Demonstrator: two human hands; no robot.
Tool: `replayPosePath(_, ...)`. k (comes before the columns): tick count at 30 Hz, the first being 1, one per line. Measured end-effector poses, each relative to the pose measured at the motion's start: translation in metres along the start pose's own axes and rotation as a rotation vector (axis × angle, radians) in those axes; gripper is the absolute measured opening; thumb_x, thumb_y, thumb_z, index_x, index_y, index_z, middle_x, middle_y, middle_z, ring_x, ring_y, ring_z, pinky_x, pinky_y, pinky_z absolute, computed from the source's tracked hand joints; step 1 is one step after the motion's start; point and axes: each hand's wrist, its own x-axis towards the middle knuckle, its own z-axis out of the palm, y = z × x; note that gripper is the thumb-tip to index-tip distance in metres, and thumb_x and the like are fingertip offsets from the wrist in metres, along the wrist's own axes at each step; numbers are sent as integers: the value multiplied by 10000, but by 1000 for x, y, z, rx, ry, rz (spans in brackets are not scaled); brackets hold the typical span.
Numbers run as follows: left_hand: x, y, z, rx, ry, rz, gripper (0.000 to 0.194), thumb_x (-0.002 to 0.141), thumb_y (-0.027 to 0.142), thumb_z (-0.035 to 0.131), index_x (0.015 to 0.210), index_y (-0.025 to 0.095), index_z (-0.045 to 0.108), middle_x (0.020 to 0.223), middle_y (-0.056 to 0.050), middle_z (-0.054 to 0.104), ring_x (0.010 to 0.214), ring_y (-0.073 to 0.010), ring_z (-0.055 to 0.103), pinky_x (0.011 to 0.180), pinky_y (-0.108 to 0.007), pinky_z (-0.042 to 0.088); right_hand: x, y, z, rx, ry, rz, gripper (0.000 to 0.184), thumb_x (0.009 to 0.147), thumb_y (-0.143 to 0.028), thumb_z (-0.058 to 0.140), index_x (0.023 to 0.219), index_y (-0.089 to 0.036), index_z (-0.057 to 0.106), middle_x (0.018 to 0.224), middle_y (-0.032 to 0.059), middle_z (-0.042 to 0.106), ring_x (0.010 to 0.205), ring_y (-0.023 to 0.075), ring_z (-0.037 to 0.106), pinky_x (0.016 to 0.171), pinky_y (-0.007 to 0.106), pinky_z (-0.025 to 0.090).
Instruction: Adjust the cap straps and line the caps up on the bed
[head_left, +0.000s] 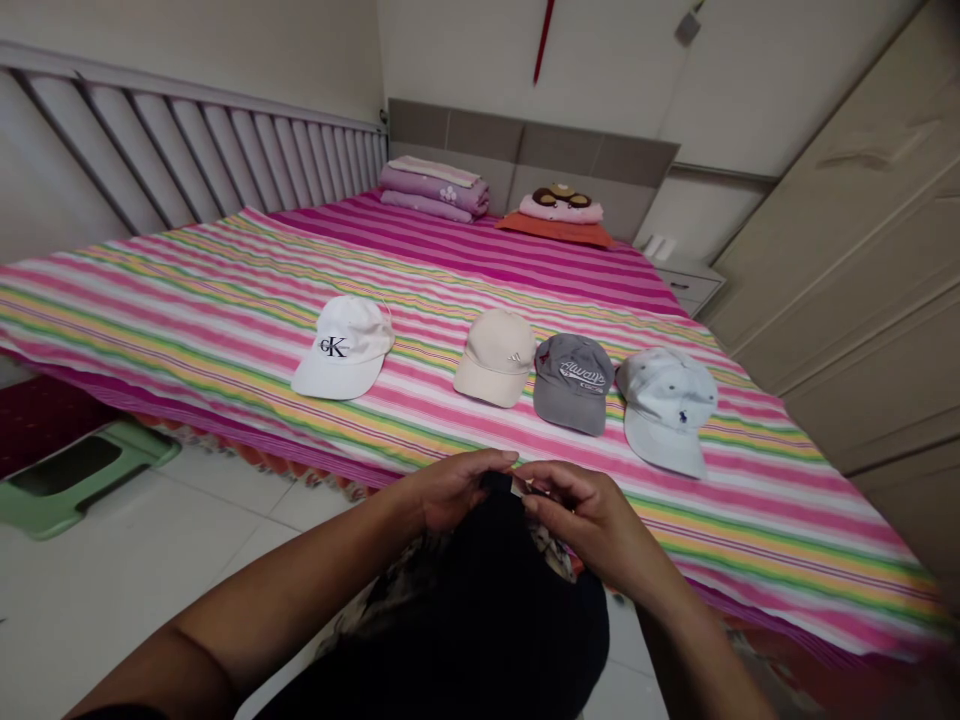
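Observation:
A black cap (525, 590) is held up in front of my body, close to the bed's near edge. My left hand (457, 488) grips it by a dark strap (496, 483) at the top, fingers closed. On the other side my right hand (581, 510) pinches the strap's end, its thumb and fingers close together. The lower part of the cap blends into dark clothing. Beyond my hands, caps lie on the striped sheet: a white cap (349, 345) with CK lettering, a beige cap (496, 357), a grey cap (574, 383) and a pale blue cap (669, 408).
The bed (247, 290) fills the middle, with folded purple bedding (435, 190) and a pink folded item (561, 210) by the headboard (480, 140). A green stool (131, 445) stands on the floor at left. A wardrobe (862, 250) and nightstand (686, 283) are at right.

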Motion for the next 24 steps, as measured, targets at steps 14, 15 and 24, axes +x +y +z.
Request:
replayPosePath(14, -3, 1, -1, 32, -127, -24, 150, 640, 245, 622, 673, 101, 645, 645, -52, 663, 581, -145, 589, 587, -243, 403, -5, 7, -11, 322, 1, 212, 380, 787, -515, 496, 740, -145, 572, 622, -3, 538, 527, 105, 483, 506, 231, 390)
replayPosePath(15, -3, 1, -1, 17, -136, -27, 132, 640, 240, 622, 652, 110, 639, 624, -43, 658, 573, -144, 589, 578, -240, 401, -6, 9, -12, 337, -27, 218, 395, 791, -521, 485, 700, -144, 562, 599, 0, 538, 523, 108, 482, 505, 232, 384)
replayPosePath(24, -4, 2, -6, 34, -24, 13, 112, 603, 212, 635, 635, 105, 639, 579, -29, 640, 502, -109, 553, 506, -209, 382, -18, 33, -6, 702, -50, 285, 294, 736, -391, 629, 617, -135, 547, 478, -31, 474, 438, 66, 394, 443, 187, 296)
